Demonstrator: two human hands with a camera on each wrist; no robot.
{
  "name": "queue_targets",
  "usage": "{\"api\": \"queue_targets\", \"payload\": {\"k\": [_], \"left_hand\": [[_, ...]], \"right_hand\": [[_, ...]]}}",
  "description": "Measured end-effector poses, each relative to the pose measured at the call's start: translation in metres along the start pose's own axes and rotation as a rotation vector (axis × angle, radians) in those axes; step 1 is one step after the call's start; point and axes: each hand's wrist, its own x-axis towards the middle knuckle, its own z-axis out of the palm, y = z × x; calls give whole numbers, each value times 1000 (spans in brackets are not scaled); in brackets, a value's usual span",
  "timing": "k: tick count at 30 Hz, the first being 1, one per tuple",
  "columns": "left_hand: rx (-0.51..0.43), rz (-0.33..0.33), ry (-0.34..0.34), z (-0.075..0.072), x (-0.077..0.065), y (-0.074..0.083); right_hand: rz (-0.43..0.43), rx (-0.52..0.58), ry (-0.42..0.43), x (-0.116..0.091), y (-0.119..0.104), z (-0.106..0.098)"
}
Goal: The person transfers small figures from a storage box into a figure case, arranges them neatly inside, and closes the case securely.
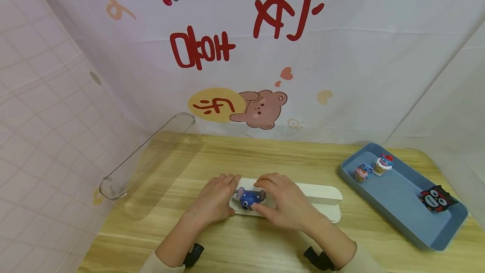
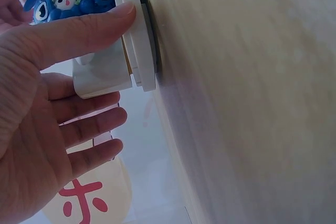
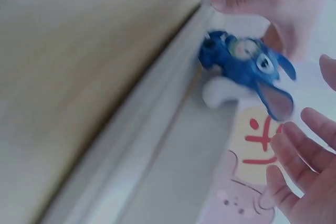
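Note:
A blue Stitch-like figurine [image 1: 250, 198] with big ears stands on the left part of a long white stepped display stand [image 1: 320, 193]. In the left wrist view its front shows a small pale face framed in green beads. My left hand [image 1: 217, 198] grips the stand's left end, thumb on the front edge and fingers at the back. Just right of the figurine is my right hand [image 1: 286, 201], its fingers loosely bent. The right wrist view shows this hand [image 3: 307, 177] apart from the figurine [image 3: 247, 61], holding nothing.
A clear plastic cover [image 1: 163, 172] lies on the wooden table at the left. At the right sits a blue-grey tray [image 1: 398, 205] holding two small cupcake-like figurines [image 1: 382, 164] and a black-and-red owl piece [image 1: 437, 199]. A printed white curtain [image 1: 360, 75] hangs behind.

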Motion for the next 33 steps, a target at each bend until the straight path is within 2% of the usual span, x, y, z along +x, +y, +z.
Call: {"api": "queue_targets", "payload": {"k": [8, 16, 23, 33], "left_hand": [[-23, -23, -18, -1, -1, 0], [-32, -27, -21, -1, -1, 1], [-25, -28, -18, -1, -1, 2], [-19, -29, -24, 0, -1, 2]], "right_hand": [[-30, -71, 45, -5, 13, -26], [11, -128, 133, -23, 36, -52], [88, -186, 195, -46, 61, -81], [224, -259, 204, -83, 98, -121]]}}
